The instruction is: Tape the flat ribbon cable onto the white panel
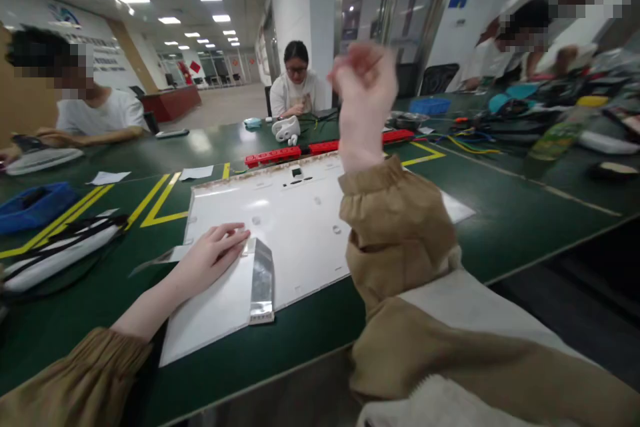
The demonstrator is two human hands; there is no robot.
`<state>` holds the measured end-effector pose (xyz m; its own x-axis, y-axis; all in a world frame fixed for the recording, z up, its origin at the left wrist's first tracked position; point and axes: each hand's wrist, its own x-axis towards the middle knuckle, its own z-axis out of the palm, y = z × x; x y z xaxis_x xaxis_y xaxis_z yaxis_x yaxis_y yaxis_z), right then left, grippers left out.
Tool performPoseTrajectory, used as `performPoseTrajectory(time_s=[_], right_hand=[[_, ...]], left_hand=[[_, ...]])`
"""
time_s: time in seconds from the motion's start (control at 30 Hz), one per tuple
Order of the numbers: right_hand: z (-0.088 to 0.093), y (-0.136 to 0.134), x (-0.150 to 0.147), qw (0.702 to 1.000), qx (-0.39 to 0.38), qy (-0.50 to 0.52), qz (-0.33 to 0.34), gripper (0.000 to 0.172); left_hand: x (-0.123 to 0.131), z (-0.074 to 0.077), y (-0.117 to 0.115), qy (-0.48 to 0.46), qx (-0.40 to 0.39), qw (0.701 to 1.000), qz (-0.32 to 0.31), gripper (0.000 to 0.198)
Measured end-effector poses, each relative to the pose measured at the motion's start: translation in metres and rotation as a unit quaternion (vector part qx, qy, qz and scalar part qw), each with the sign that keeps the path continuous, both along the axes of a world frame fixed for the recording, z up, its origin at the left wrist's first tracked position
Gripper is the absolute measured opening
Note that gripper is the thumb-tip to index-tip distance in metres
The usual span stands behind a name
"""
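My left hand [216, 253] lies palm down with its fingers stretched out on a white panel [295, 267]. Its fingertips touch the upper end of a shiny silver strip [263, 280] that runs down over the panel's front edge. Part of another clear or silvery strip [160, 259] sticks out at the left from beneath my wrist. High above the panel's right part, my right hand [367, 83] is raised and blurred. Its fingers curl inward, and whatever may be in them is hidden.
Red strips [273, 156] lie behind the panel. A white coiled object [286, 128] stands farther back. Blue trays [37, 205] [430, 105], cables and a bottle [557, 137] are on the green table [500, 193]. Other people sit left, opposite and right.
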<state>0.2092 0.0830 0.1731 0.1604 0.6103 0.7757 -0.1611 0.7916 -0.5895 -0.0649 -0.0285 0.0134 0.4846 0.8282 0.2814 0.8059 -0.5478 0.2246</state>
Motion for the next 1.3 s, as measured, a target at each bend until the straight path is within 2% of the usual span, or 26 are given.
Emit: performPoseTrajectory(time_s=[0.07,0.13,0.2,0.27,0.3,0.37,0.43,0.53,0.63,0.73,0.97,1.1,1.3], right_hand=[[-0.016,-0.002,-0.014,0.999,-0.029,0.044,-0.001,0.013],[-0.051,-0.011,-0.037,0.997,-0.072,0.016,0.036,0.016],[-0.094,-0.025,-0.062,0.988,-0.121,-0.061,0.078,0.014],[-0.131,-0.042,-0.082,0.963,-0.164,-0.183,0.109,0.016],[-0.145,-0.05,-0.089,0.946,-0.171,-0.246,0.124,0.016],[-0.161,-0.063,-0.098,0.924,-0.176,-0.302,0.153,0.016],[-0.164,-0.069,-0.1,0.918,-0.172,-0.31,0.176,0.014],[-0.159,-0.071,-0.098,0.923,-0.161,-0.293,0.189,0.012],[-0.154,-0.073,-0.094,0.934,-0.155,-0.263,0.184,0.01],[-0.15,-0.077,-0.094,0.938,-0.171,-0.23,0.196,0.009],[-0.149,-0.078,-0.097,0.937,-0.204,-0.16,0.236,0.011],[-0.15,-0.076,-0.097,0.941,-0.205,-0.156,0.22,0.013],[-0.151,-0.077,-0.1,0.947,-0.205,-0.14,0.202,0.011]], left_hand=[[-0.001,-0.002,0.002,-0.013,-0.006,1.0,0.01,0.036],[0.001,-0.003,0.004,-0.029,-0.005,0.999,0.021,0.034],[0.005,-0.004,0.006,-0.05,0.003,0.998,0.043,0.032],[0.01,-0.004,0.008,-0.062,0.016,0.996,0.066,0.028],[0.013,-0.004,0.009,-0.059,0.028,0.995,0.075,0.026],[0.017,-0.003,0.008,-0.067,0.042,0.994,0.073,0.022],[0.018,0.0,0.006,-0.114,0.042,0.991,0.053,0.02],[0.019,0.006,0.001,-0.245,0.014,0.969,0.034,0.021],[0.02,0.009,-0.001,-0.356,-0.099,0.929,0.022,0.023],[0.021,0.007,-0.001,-0.427,-0.218,0.877,-0.016,0.025],[0.019,0.005,0.002,-0.522,-0.286,0.801,-0.062,0.024],[0.019,0.001,0.003,-0.571,-0.319,0.754,-0.066,0.022],[0.021,-0.001,0.001,-0.635,-0.356,0.677,-0.107,0.017]])
